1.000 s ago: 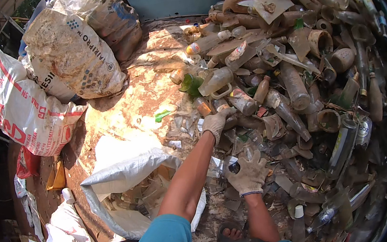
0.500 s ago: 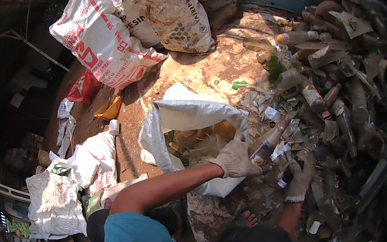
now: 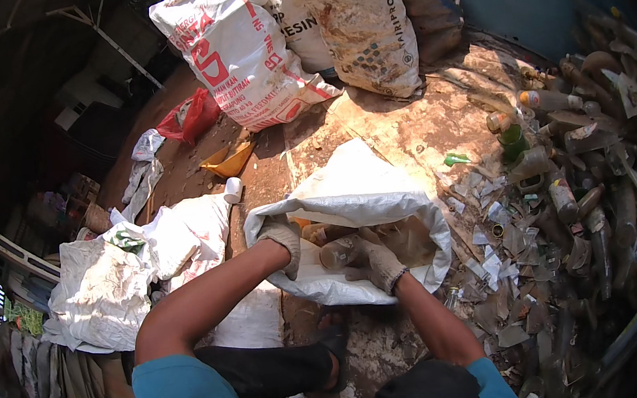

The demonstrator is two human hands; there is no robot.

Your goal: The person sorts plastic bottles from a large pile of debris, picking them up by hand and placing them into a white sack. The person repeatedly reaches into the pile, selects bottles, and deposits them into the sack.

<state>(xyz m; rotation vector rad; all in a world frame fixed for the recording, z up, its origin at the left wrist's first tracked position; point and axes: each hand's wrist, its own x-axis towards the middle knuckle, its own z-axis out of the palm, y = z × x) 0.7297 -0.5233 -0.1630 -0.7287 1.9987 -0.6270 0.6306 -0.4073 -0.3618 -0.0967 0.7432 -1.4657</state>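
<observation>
A white woven sack (image 3: 370, 199) stands open in front of me, its rim folded outward. My left hand (image 3: 286, 243), in a knitted work glove, is closed on the sack's left rim. Inside the mouth, my gloved right hand (image 3: 378, 263) grips a clear, cloudy glass bottle (image 3: 336, 253), whose round base points left; its other end is hidden by the hand. Clear and brownish glass pieces (image 3: 411, 239) lie in the sack around it.
On the right spreads a large heap of glass bottles (image 3: 561, 201) and sharp broken pieces (image 3: 493, 261). Full sacks (image 3: 237, 50) stand at the back. Flattened white sacks (image 3: 95, 294), a white cup (image 3: 232, 190) and a yellow scoop-like piece (image 3: 228, 161) lie to the left.
My right hand has moved from the heap into the sack, with a bottle in it. My left hand has gone from the sack's right rim to its left rim. The view has shifted.
</observation>
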